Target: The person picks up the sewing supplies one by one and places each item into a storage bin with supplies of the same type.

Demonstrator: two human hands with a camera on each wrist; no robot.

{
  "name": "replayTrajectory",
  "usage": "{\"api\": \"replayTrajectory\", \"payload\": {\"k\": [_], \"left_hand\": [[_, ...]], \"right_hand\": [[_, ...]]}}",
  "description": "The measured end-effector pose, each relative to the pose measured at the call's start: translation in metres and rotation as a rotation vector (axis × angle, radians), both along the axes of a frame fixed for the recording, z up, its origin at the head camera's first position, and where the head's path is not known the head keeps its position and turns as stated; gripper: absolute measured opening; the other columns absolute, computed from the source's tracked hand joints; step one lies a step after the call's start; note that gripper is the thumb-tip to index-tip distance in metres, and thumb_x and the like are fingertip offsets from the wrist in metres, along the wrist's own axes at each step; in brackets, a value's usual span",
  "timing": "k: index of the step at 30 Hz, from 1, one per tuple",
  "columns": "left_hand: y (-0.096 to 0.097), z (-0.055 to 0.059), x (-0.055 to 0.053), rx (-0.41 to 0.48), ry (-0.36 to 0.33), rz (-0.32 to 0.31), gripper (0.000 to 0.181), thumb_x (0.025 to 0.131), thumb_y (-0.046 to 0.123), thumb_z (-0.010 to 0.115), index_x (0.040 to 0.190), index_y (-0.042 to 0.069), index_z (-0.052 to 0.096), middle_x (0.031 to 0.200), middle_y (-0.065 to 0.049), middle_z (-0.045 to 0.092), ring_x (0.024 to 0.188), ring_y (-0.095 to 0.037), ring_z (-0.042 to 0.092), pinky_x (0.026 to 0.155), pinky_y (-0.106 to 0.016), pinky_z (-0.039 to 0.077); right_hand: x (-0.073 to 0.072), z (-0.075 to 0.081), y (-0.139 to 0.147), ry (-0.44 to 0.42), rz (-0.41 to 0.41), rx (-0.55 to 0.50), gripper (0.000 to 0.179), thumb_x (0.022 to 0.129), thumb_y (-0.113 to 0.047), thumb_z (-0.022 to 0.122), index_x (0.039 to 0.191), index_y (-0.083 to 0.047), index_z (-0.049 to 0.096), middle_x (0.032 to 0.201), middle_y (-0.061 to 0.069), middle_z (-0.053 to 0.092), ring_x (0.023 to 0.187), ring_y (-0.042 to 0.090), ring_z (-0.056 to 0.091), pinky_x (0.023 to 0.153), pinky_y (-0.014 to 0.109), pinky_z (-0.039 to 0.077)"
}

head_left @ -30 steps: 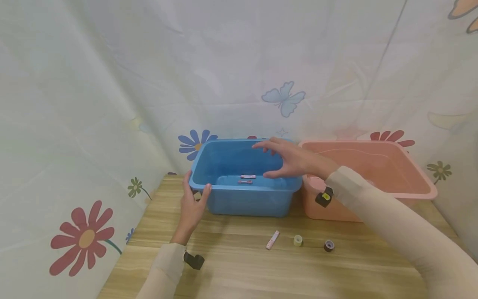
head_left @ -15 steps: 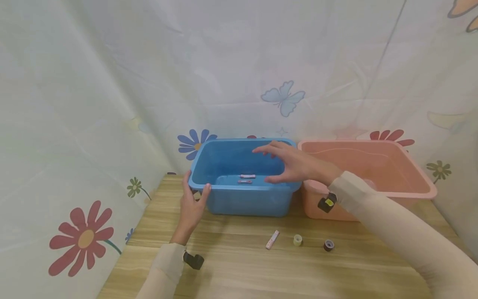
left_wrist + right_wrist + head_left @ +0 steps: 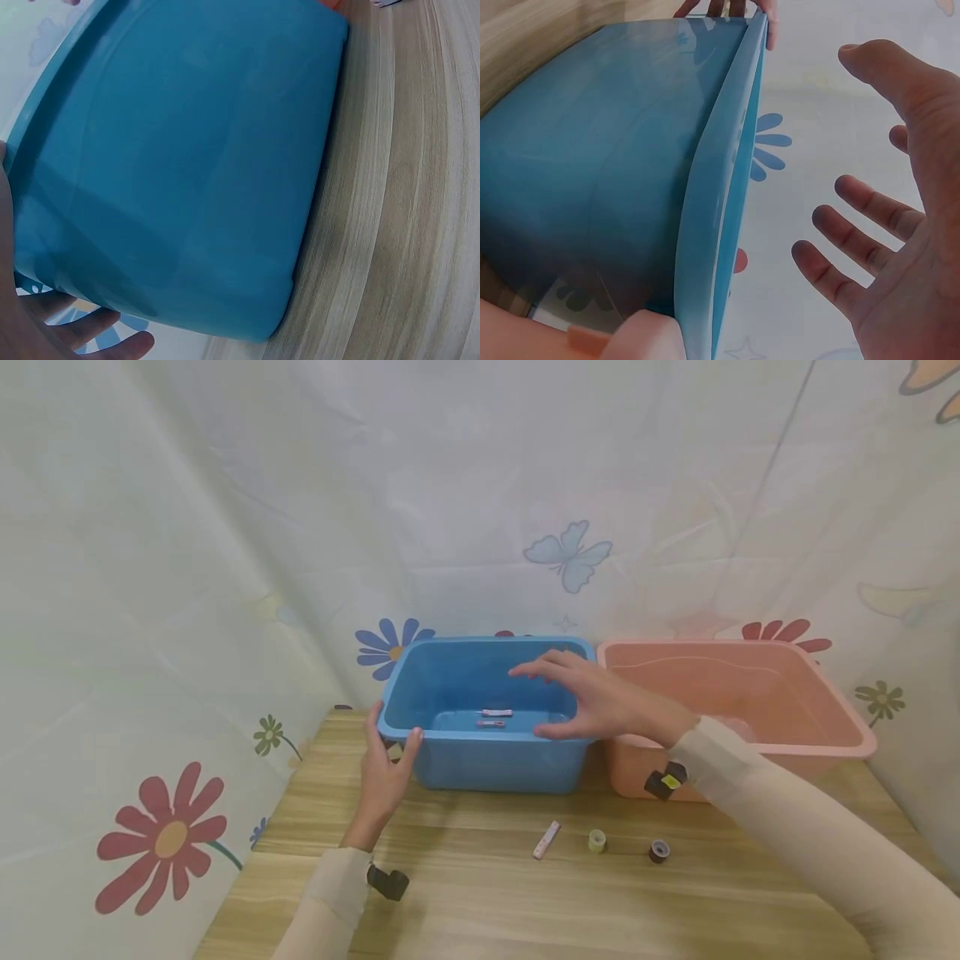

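Note:
My left hand point(image 3: 384, 789) grips the near left corner of a blue plastic tub point(image 3: 498, 766), thumb over the rim and fingers along the outer side. In the left wrist view its fingers point(image 3: 90, 328) lie against the tub's end wall. My right hand point(image 3: 592, 700) hovers over the tub's right end, holding nothing, with thumb and fingers spread wide apart. Inside the tub lie two small pink-and-white bars point(image 3: 497, 713), shaped like nail clippers. A similar pink-and-white bar point(image 3: 547, 840) lies on the table in front of the tub.
A pink tub point(image 3: 795, 750) stands close to the blue one's right side. On the wooden table point(image 3: 465, 893) sit a small cream ring-shaped piece point(image 3: 597, 841) and a dark one point(image 3: 659, 852). A flower-and-butterfly curtain point(image 3: 465, 527) hangs behind the tubs.
My right hand has drifted slightly right and down, toward the near side of the blue tub, staying spread. My left hand keeps its hold on the rim.

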State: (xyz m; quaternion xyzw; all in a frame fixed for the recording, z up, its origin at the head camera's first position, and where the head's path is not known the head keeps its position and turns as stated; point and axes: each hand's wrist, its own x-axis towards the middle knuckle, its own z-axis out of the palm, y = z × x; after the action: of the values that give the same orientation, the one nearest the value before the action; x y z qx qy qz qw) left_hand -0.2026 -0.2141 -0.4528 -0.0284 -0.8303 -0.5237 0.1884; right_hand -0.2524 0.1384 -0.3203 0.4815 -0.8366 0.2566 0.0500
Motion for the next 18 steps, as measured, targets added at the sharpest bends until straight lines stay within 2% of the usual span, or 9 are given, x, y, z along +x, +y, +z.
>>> {"api": "replayTrajectory", "payload": {"k": [6,18], "left_hand": [[0.000,0.001,0.001,-0.002,-0.006,-0.001,0.081,0.101,0.051,0.060,0.163,0.026,0.013,0.163,-0.010,0.034,0.141,-0.037,0.045,0.107,-0.063,0.043],[0.000,0.001,0.000,0.001,-0.009,0.001,0.081,0.101,0.051,0.060,0.163,0.027,0.013,0.163,-0.012,0.034,0.140,-0.038,0.045,0.104,-0.063,0.045]], "right_hand": [[0.007,-0.002,0.001,-0.012,0.002,-0.006,0.074,0.088,-0.049,0.078,0.153,-0.031,0.046,0.143,-0.003,0.052,0.130,0.020,0.048,0.101,0.051,0.049],[0.014,-0.004,0.005,0.001,0.009,-0.020,0.073,0.089,-0.049,0.078,0.152,-0.033,0.046,0.141,-0.005,0.052,0.130,0.020,0.048,0.101,0.050,0.050]]}}
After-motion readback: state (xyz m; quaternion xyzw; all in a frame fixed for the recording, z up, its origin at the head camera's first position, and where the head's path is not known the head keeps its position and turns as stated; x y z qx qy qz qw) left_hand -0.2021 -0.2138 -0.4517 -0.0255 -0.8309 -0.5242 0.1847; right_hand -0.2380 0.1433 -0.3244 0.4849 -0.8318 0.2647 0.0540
